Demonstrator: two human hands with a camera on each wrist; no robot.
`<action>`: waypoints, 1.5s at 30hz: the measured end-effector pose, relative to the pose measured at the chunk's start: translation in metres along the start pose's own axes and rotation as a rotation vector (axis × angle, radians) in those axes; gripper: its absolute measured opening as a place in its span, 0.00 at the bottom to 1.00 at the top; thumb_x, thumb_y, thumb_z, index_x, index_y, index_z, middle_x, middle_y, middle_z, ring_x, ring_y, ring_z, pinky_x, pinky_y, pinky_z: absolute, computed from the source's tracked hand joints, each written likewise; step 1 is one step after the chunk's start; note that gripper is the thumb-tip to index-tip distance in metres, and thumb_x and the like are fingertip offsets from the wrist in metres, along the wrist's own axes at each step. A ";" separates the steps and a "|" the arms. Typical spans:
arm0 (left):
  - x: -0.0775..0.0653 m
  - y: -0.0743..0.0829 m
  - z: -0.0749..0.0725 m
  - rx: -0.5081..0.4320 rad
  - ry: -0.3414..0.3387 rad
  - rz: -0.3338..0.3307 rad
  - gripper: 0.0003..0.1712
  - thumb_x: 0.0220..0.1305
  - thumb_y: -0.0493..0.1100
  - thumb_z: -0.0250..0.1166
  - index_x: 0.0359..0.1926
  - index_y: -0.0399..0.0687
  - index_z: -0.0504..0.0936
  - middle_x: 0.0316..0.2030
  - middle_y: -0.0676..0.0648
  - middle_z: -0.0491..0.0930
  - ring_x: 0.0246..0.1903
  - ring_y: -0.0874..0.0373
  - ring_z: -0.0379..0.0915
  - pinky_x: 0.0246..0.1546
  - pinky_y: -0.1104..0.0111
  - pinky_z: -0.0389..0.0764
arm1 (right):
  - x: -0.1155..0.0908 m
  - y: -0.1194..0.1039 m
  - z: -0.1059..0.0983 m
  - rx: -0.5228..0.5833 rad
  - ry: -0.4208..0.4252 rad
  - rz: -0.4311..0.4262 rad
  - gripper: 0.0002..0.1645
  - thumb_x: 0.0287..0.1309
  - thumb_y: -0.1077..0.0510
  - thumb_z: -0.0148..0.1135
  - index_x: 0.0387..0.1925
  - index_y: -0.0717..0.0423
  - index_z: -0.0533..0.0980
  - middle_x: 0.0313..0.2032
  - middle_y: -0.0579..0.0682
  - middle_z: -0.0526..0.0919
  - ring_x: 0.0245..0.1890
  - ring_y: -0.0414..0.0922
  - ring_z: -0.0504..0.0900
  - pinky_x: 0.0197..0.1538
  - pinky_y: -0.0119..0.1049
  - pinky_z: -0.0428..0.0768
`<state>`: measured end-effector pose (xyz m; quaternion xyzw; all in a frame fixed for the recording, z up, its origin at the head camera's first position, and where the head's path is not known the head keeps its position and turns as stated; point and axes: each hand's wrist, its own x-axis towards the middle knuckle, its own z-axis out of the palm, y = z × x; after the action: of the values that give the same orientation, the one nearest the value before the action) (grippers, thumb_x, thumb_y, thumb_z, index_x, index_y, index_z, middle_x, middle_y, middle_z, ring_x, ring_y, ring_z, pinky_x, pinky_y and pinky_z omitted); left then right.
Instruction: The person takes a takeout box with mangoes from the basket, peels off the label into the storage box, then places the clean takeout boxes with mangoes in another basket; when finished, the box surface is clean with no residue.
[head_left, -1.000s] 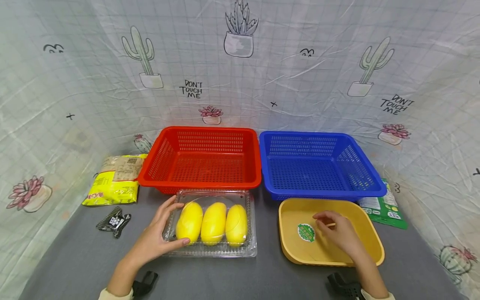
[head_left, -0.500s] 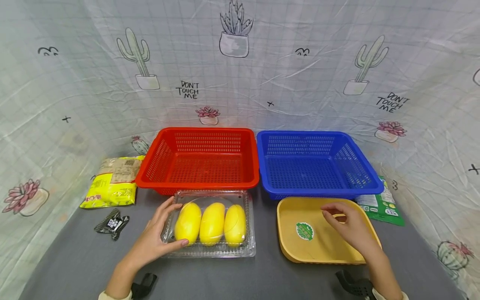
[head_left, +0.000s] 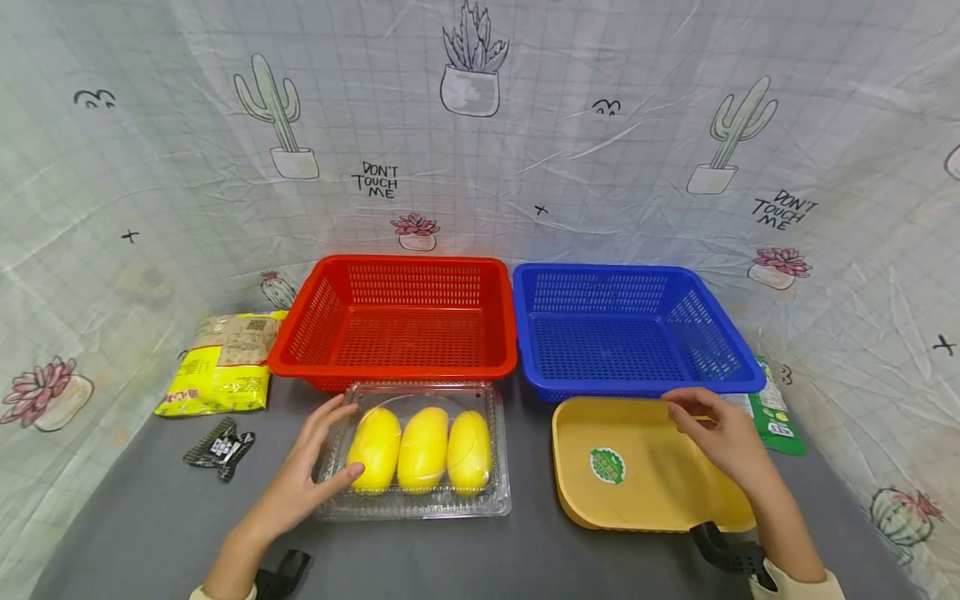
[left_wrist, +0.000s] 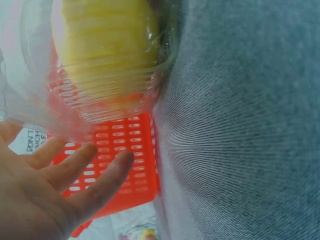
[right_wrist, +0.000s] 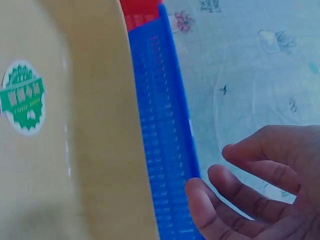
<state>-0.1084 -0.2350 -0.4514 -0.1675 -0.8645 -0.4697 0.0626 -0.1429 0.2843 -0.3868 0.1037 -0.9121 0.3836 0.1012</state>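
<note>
A clear plastic clamshell box (head_left: pixel 493 503) with three yellow mango-shaped fruits (head_left: pixel 423 450) inside lies at the middle of the table. My left hand (head_left: pixel 294 475) is at the box's left side, thumb and fingers spread, the fingertips overlapping its edge in the head view. From the left wrist, the fingers (left_wrist: pixel 75 167) show extended just beside the clear wall. Over the right back part of a yellow tray (head_left: pixel 637 487) hovers my right hand (head_left: pixel 723 442), its fingers loosely bent and nothing between them. A round green-and-white sticker (head_left: pixel 607 466) is on the tray's floor.
Behind the box stands a red basket (head_left: pixel 412 333), with a blue basket (head_left: pixel 600 342) right beside it. A yellow food bag (head_left: pixel 217 367) and a small black wrapped packet (head_left: pixel 221 448) lie at left. A green packet (head_left: pixel 776 421) is partly hidden at right.
My right hand has moved right and back, from the middle of the tray toward its far right corner. The left hand's thumb has drawn back slightly from the box's front edge.
</note>
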 end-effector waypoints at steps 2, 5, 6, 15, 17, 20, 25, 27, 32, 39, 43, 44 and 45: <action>0.001 0.000 0.000 0.011 0.011 -0.025 0.41 0.60 0.41 0.67 0.72 0.50 0.60 0.73 0.36 0.46 0.67 0.34 0.51 0.52 0.33 0.66 | 0.004 0.003 -0.003 0.008 -0.010 0.021 0.12 0.65 0.65 0.58 0.48 0.67 0.78 0.38 0.62 0.83 0.32 0.31 0.79 0.35 0.23 0.80; 0.001 -0.001 -0.001 0.028 0.016 -0.070 0.41 0.61 0.43 0.66 0.73 0.52 0.59 0.73 0.35 0.45 0.66 0.33 0.52 0.50 0.33 0.68 | 0.009 0.009 -0.005 0.019 -0.031 0.053 0.14 0.67 0.64 0.57 0.51 0.68 0.76 0.37 0.60 0.83 0.31 0.33 0.80 0.34 0.25 0.80; 0.000 -0.002 -0.001 0.031 0.015 -0.082 0.41 0.62 0.43 0.66 0.73 0.53 0.59 0.73 0.34 0.45 0.65 0.31 0.53 0.49 0.33 0.69 | 0.010 0.011 -0.006 0.027 -0.037 0.063 0.15 0.67 0.64 0.56 0.52 0.68 0.76 0.36 0.58 0.83 0.30 0.33 0.80 0.34 0.26 0.81; -0.002 -0.001 -0.006 -0.040 -0.063 -0.159 0.39 0.66 0.45 0.63 0.74 0.63 0.57 0.72 0.35 0.53 0.58 0.19 0.60 0.42 0.35 0.76 | 0.019 0.028 -0.012 0.174 -0.087 0.153 0.26 0.70 0.60 0.54 0.63 0.72 0.65 0.35 0.57 0.85 0.31 0.35 0.84 0.36 0.33 0.85; -0.002 -0.001 -0.007 -0.069 -0.075 -0.163 0.38 0.65 0.44 0.64 0.73 0.62 0.59 0.72 0.36 0.53 0.60 0.20 0.59 0.41 0.36 0.77 | 0.020 0.031 -0.013 0.203 -0.097 0.181 0.27 0.70 0.58 0.54 0.63 0.73 0.64 0.34 0.56 0.86 0.31 0.36 0.85 0.36 0.34 0.85; -0.002 -0.003 -0.007 -0.077 -0.067 -0.140 0.36 0.65 0.43 0.65 0.71 0.59 0.62 0.70 0.38 0.57 0.62 0.26 0.58 0.45 0.36 0.75 | 0.021 0.036 -0.014 0.256 -0.106 0.221 0.29 0.70 0.56 0.55 0.62 0.74 0.64 0.31 0.48 0.86 0.30 0.37 0.85 0.37 0.34 0.85; -0.001 -0.005 -0.008 -0.022 -0.035 -0.090 0.31 0.66 0.42 0.64 0.68 0.57 0.68 0.65 0.45 0.66 0.61 0.50 0.63 0.54 0.41 0.71 | 0.023 0.039 -0.013 0.326 -0.109 0.272 0.30 0.69 0.55 0.56 0.62 0.74 0.64 0.29 0.41 0.86 0.31 0.40 0.86 0.37 0.34 0.85; 0.000 -0.005 -0.008 -0.001 -0.028 -0.084 0.29 0.66 0.42 0.64 0.67 0.57 0.69 0.61 0.48 0.69 0.55 0.60 0.65 0.53 0.46 0.74 | 0.023 0.039 -0.012 0.325 -0.110 0.287 0.30 0.69 0.54 0.56 0.62 0.74 0.64 0.29 0.40 0.85 0.31 0.40 0.86 0.37 0.34 0.85; 0.001 -0.004 -0.006 0.018 -0.014 -0.076 0.27 0.65 0.41 0.65 0.65 0.56 0.71 0.50 0.52 0.71 0.43 0.64 0.64 0.49 0.57 0.76 | 0.023 0.040 -0.013 0.321 -0.114 0.300 0.32 0.69 0.53 0.56 0.63 0.73 0.64 0.30 0.41 0.86 0.32 0.41 0.86 0.38 0.35 0.85; 0.001 -0.002 -0.005 0.010 0.003 -0.051 0.27 0.64 0.40 0.66 0.64 0.56 0.72 0.54 0.52 0.73 0.46 0.65 0.66 0.49 0.64 0.76 | 0.023 0.042 -0.013 0.327 -0.102 0.301 0.32 0.69 0.53 0.57 0.62 0.72 0.64 0.30 0.42 0.86 0.32 0.42 0.86 0.38 0.33 0.84; 0.000 -0.001 -0.004 0.008 0.021 -0.010 0.28 0.62 0.38 0.67 0.63 0.55 0.73 0.56 0.52 0.74 0.47 0.66 0.68 0.48 0.67 0.76 | 0.023 0.041 -0.012 0.314 -0.094 0.307 0.32 0.68 0.52 0.58 0.62 0.72 0.65 0.30 0.41 0.86 0.31 0.41 0.86 0.37 0.31 0.84; 0.000 -0.001 -0.004 0.005 0.024 0.000 0.28 0.62 0.38 0.67 0.63 0.54 0.73 0.56 0.52 0.74 0.48 0.66 0.68 0.48 0.67 0.76 | 0.023 0.040 -0.012 0.310 -0.094 0.308 0.32 0.68 0.52 0.58 0.62 0.72 0.64 0.29 0.40 0.86 0.31 0.41 0.86 0.37 0.31 0.84; 0.000 -0.001 -0.004 0.002 0.026 0.010 0.28 0.62 0.37 0.67 0.63 0.54 0.74 0.56 0.52 0.74 0.47 0.66 0.68 0.48 0.68 0.77 | 0.023 0.040 -0.011 0.309 -0.093 0.311 0.33 0.68 0.52 0.58 0.63 0.72 0.64 0.29 0.40 0.86 0.31 0.40 0.86 0.37 0.31 0.84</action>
<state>-0.1085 -0.2387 -0.4498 -0.1655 -0.8632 -0.4708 0.0763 -0.1741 0.3170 -0.4002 -0.0065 -0.8511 0.5246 -0.0185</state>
